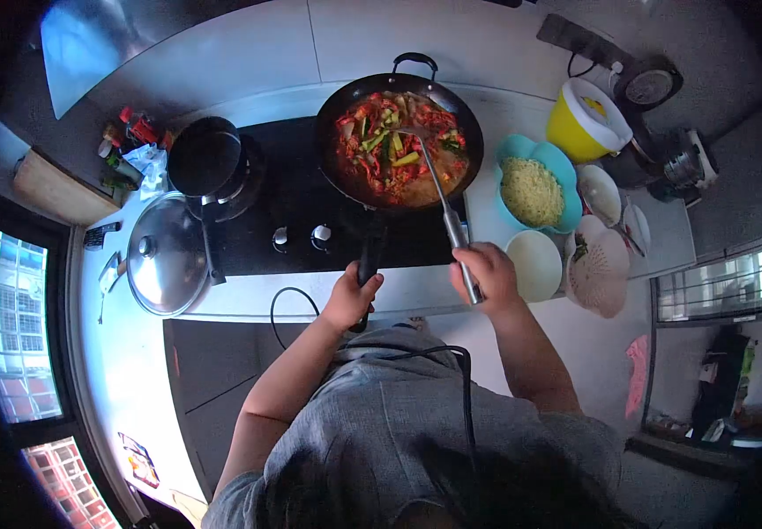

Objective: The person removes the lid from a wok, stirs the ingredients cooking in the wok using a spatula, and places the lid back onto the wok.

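Note:
A large black wok (474, 132) sits on the dark cooktop (266, 234), full of red and green food (390, 145) with some liquid at its lower right. My left hand (351, 298) is closed around the wok's black handle (369, 256), which points toward my body. In my right hand (487, 278) is the metal handle of a long spatula (453, 227). The spatula slants up and left into the wok, its blade resting among the food near the middle.
Left of the wok are a dark saucepan (206, 159), a metal lid (168, 256) and bottles (138, 128). To the right stand a blue bowl of shredded food (531, 189), a cream bowl (534, 266), a pink colander (597, 273) and a yellow container (571, 128). A black cable crosses my front.

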{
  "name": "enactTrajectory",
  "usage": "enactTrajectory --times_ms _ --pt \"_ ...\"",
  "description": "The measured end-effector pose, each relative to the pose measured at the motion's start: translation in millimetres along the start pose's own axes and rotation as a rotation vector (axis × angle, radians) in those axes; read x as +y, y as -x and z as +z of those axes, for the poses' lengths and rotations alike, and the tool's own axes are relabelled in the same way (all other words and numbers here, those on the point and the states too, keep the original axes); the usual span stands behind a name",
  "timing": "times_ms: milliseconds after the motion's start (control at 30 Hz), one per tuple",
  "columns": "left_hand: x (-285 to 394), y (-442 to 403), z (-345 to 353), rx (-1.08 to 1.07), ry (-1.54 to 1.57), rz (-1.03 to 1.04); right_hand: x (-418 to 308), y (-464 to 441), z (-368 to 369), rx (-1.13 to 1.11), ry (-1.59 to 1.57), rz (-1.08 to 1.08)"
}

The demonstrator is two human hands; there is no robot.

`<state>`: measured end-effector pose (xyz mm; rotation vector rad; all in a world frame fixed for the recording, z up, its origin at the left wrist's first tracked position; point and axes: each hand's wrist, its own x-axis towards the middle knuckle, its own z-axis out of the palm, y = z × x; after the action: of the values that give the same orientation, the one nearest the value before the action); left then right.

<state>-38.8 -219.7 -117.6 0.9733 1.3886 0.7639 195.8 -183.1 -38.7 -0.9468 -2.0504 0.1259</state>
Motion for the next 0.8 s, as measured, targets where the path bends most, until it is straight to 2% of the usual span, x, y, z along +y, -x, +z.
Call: enactTrajectory --times_ms 200,300,567,700,800 --pt "-4 -1 -1 -0.002 0.028 0.025 -11 -21 -30 -0.038 -0.017 0.043" --pt "-2 0 0 -0.004 0.019 0.031 -10 -18 -30 -0.132 0.005 0.062" --pt "-5 -2 1 -0.003 0.052 0.028 -26 -33 -63 -0.096 -0.006 -0.029" --pt "-7 -2 0 -0.017 0.075 0.034 -22 -31 -48 -0.218 0.023 0.043" --pt "-5 0 1 -0.003 0.046 0.032 -20 -31 -53 -0.17 0.007 0.054"
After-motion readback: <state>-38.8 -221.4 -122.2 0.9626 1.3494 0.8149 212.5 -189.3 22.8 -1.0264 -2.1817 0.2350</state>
